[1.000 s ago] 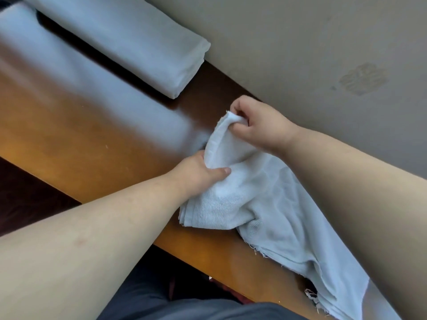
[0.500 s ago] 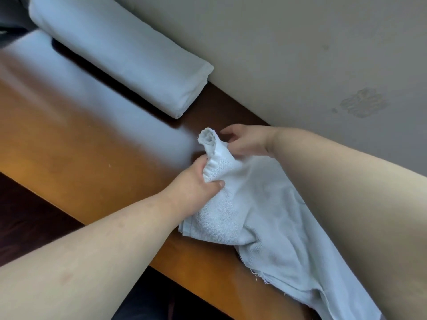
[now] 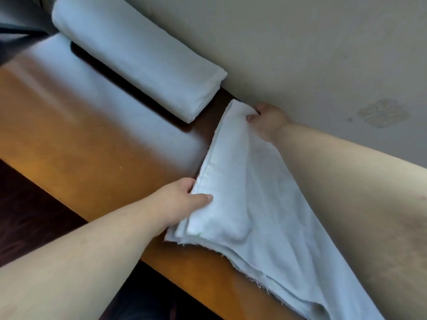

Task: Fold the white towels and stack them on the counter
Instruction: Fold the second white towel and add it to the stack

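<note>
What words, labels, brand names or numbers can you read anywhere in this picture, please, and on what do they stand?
None: no readable text shows.
The towel held by the left hand and right hand shows no label.
The folded towel and counter are plain.
The wall mark is a faint stain, not lettering.

Soft daylight glares off the glossy counter (image 3: 92,139); edges slightly blurred.

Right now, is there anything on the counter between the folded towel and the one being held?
Nothing: the head view shows only a bare strip of dark wooden counter between the folded towel and the held towel, which both hands grip.
</note>
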